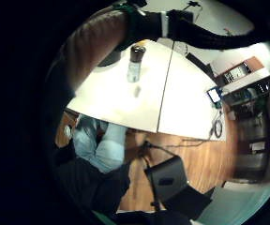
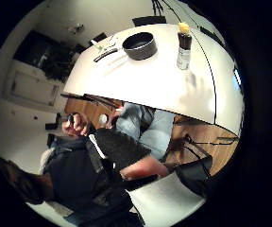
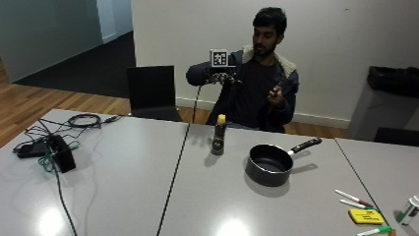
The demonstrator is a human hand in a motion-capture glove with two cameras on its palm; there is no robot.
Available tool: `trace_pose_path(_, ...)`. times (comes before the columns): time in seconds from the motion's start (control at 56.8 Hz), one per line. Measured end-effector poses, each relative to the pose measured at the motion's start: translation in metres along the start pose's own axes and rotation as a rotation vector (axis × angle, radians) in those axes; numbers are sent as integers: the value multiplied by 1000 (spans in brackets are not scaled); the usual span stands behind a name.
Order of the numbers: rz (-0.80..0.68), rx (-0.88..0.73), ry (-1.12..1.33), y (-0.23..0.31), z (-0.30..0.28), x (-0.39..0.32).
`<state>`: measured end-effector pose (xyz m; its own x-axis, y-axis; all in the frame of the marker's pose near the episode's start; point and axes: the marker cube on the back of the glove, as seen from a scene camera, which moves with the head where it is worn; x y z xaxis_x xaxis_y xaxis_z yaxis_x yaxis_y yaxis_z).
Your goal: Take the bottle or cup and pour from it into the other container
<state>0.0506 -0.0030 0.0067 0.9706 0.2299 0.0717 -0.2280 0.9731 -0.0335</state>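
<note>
Nothing done yet, by the look of it: no lifting, no pouring. All steps left: reach down, take the bottle, carry it over, tip it into the pan.

Going left to right on the surface [image 3: 118, 196]: at the far left a tangle of cables [image 3: 72, 123] and a small black box [image 3: 60, 153], well apart from the task's things and near the left edge. Then a long bare stretch up to the seam between the two boards. Just right of the seam stands the bottle [image 3: 219, 134], upright, with a yellow cap, dark above and pale below, not touched by anything. Near it, further right, sits the pan [image 3: 270, 164], seemingly empty inside, handle pointing to the back right. At the far right, close to the front corner, lie markers [image 3: 353, 197] and a yellow pad [image 3: 365, 216].

Right hand [image 3: 221, 77] raised well above and behind the bottle, at chest height, holding nothing; whether the grip is spread or pressed together, cannot tell from here.

Plenty of open room between bottle and pan for the pour, in my judgement. Back edge lies close behind the bottle, so better to approach from above.
</note>
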Motion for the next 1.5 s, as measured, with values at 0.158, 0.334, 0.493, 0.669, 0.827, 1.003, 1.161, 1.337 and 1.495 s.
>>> trace_pose_path(0.158,96,61,-35,-30,11,34)
trace_pose_path(0.334,-31,192,-131,-70,40,82)
trace_pose_path(0.493,15,149,-294,-96,72,110)
trace_pose_path(0.669,141,215,-494,-141,113,123)
trace_pose_path(0.827,229,147,-639,-179,139,122)
trace_pose_path(1.003,167,131,-786,-201,165,110)
trace_pose_path(1.161,110,88,-936,-225,186,92)
trace_pose_path(1.337,65,136,-1070,-230,207,77)
trace_pose_path(1.495,99,183,-1175,-243,213,70)
